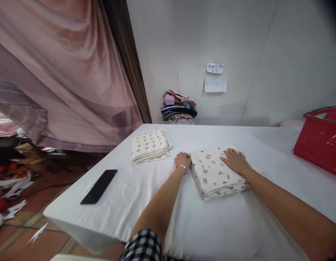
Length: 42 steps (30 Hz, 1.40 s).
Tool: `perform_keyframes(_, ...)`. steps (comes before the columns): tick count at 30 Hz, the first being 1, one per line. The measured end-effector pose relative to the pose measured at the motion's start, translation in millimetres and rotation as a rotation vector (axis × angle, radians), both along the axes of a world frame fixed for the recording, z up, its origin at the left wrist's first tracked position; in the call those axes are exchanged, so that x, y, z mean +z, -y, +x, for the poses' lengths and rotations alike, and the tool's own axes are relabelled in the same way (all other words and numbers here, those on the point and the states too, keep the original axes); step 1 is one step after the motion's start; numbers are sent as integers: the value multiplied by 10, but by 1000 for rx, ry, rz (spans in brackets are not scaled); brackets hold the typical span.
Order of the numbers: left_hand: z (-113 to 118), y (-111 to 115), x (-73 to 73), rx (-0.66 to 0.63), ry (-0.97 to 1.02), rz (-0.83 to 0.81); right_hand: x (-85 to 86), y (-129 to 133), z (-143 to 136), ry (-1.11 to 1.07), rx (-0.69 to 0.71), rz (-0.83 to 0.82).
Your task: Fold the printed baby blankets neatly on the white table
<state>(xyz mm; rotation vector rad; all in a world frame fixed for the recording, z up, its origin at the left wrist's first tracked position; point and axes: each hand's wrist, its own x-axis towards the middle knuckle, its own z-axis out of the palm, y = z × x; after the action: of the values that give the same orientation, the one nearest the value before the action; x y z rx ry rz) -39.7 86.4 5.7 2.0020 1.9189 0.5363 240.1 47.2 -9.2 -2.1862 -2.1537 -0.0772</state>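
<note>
A folded white cloth printed with small plants and leaves lies in front of me on the table. My right hand rests flat on its far right part, fingers spread. At its far left corner is my left hand, with curled fingers that seem to grip the cloth's edge; the fingertips are partly hidden. To the left, apart from both hands, sits another folded cream cloth with rows of grey-green motifs.
A black phone-like slab lies on the left of the white-covered table. A red basket stands at the right edge. Folded clothes are stacked against the wall behind. A pink curtain hangs at left.
</note>
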Motion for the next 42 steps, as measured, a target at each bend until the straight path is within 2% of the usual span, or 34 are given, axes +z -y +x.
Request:
perform_keyframes(10, -268, -177, 15, -62, 10, 30, 52, 35, -28, -52, 37, -27)
perform_keyframes(18, -300, -229, 18, -155, 51, -8, 0, 2, -24, -33, 39, 2)
perform_keyframes(24, -350, -307, -8, -140, 106, -12, -4, 21, -34, -24, 41, 15)
perform_keyframes(28, -346, -323, 84, -125, 164, -43, 25, 27, -51, -32, 36, -4)
perform_keyframes(32, -175, -145, 224, -111, 167, 46, 45, 20, -73, -50, 23, -28)
perform_keyframes(34, -31, 38, 214, -222, 92, 157, 45, 18, -79, -43, 17, -24)
perform_keyframes(36, 99, 232, 133, -406, -34, 230, 43, 20, -81, -34, 20, -19)
perform_keyframes(38, 176, 383, 18, -519, -136, 184, 53, 28, -83, -29, 26, -21)
perform_keyframes(42, 177, 472, -123, -539, -219, 65, 155, 31, -124, -30, 36, -64)
